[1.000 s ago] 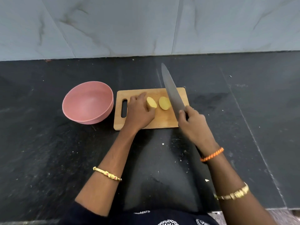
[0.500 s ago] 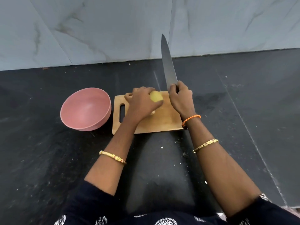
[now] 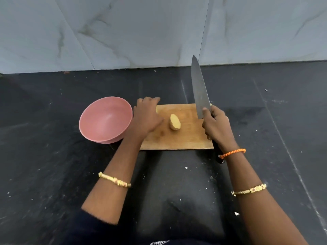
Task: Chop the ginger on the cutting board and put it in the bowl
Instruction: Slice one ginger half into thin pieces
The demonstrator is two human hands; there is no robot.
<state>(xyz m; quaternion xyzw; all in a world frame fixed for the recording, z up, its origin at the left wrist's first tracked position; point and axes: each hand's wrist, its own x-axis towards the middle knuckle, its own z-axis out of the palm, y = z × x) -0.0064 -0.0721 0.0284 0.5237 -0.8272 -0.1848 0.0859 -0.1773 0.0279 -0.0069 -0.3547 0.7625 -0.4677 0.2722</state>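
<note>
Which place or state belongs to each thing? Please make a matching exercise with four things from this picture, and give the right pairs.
Things:
1. bowl
2. knife
3. ginger piece
4. left hand

Places or states:
A. held in the right hand, blade pointing away from the person
B. lying free near the middle of the cutting board
C. pink, with nothing inside, left of the board
D. resting on the board's left end, next to the bowl

Pairs: 1-C, 2-A, 3-B, 4-D

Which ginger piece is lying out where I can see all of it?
The ginger half mid-board, cut face up, untouched. The other piece peeks from under the left hand.
</note>
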